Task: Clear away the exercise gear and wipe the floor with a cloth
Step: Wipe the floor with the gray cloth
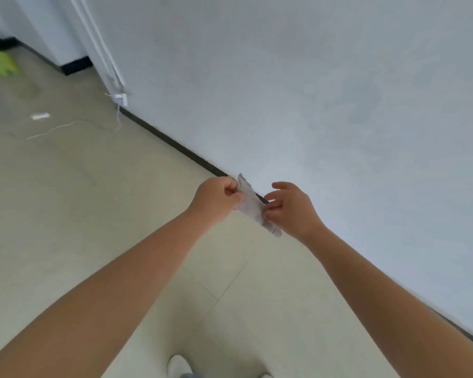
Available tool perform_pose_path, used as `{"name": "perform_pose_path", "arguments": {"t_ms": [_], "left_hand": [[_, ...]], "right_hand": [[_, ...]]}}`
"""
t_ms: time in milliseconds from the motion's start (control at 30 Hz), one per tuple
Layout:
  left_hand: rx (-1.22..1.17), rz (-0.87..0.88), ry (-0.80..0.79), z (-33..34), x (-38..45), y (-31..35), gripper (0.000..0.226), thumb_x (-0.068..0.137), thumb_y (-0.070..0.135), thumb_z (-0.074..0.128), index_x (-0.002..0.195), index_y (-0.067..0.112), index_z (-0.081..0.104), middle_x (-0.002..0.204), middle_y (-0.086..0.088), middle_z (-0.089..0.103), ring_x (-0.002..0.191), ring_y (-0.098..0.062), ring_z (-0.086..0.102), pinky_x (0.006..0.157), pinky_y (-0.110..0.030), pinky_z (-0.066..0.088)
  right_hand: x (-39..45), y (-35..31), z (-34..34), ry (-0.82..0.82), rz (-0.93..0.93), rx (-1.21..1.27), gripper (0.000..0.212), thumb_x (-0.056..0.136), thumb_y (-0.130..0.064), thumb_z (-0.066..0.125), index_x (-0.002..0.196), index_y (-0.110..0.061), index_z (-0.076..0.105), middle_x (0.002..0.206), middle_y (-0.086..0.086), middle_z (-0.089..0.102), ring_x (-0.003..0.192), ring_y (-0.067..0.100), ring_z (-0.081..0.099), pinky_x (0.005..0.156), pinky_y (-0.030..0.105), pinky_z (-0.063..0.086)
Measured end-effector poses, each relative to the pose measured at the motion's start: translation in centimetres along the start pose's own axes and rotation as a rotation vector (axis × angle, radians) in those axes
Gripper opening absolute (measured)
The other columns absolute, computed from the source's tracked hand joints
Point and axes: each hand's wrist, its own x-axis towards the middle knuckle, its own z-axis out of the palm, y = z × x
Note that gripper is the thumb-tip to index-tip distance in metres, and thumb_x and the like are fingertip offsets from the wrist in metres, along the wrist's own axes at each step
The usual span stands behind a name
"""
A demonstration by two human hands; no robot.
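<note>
A small grey-white cloth (253, 207) hangs in the air in front of me, stretched between both hands above the pale tiled floor (93, 214). My left hand (216, 199) pinches its upper left edge with curled fingers. My right hand (291, 208) holds the cloth's right side between thumb and fingertips, the index finger lifted. A yellow-green piece of gear (0, 64) lies on the floor at the far left, partly cut off by the frame edge.
A white wall (311, 91) with a black skirting (175, 144) runs diagonally on the right. White conduit (104, 50) runs down the wall to a small box, with a thin cord (66, 126) trailing over the floor. My shoe (178, 365) shows at the bottom.
</note>
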Motion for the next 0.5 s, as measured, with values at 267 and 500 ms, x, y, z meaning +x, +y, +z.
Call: {"name": "perform_pose_path", "arguments": {"t_ms": [267, 500], "left_hand": [[0.05, -0.219, 0.666, -21.3, -7.5, -10.8, 0.018, 0.088, 0.012, 0.06, 0.099, 0.002, 0.071, 0.096, -0.014, 0.072, 0.092, -0.028, 0.066, 0.07, -0.022, 0.041], [-0.025, -0.391, 0.856, -37.6, -12.9, -23.8, 0.025, 0.087, 0.01, 0.063, 0.107, -0.003, 0.064, 0.103, -0.021, 0.069, 0.093, -0.033, 0.064, 0.074, -0.025, 0.042]], "right_hand": [[4.7, -23.8, 13.4, -0.251, -0.477, -0.133, 0.022, 0.085, -0.005, 0.054, 0.097, 0.001, 0.071, 0.111, 0.016, 0.067, 0.109, 0.025, 0.058, 0.094, 0.03, 0.042], [6.9, -41.3, 27.0, -0.327, -0.714, -0.182, 0.021, 0.088, -0.008, 0.051, 0.101, -0.004, 0.066, 0.104, 0.011, 0.069, 0.1, 0.026, 0.061, 0.072, 0.023, 0.038]]}}
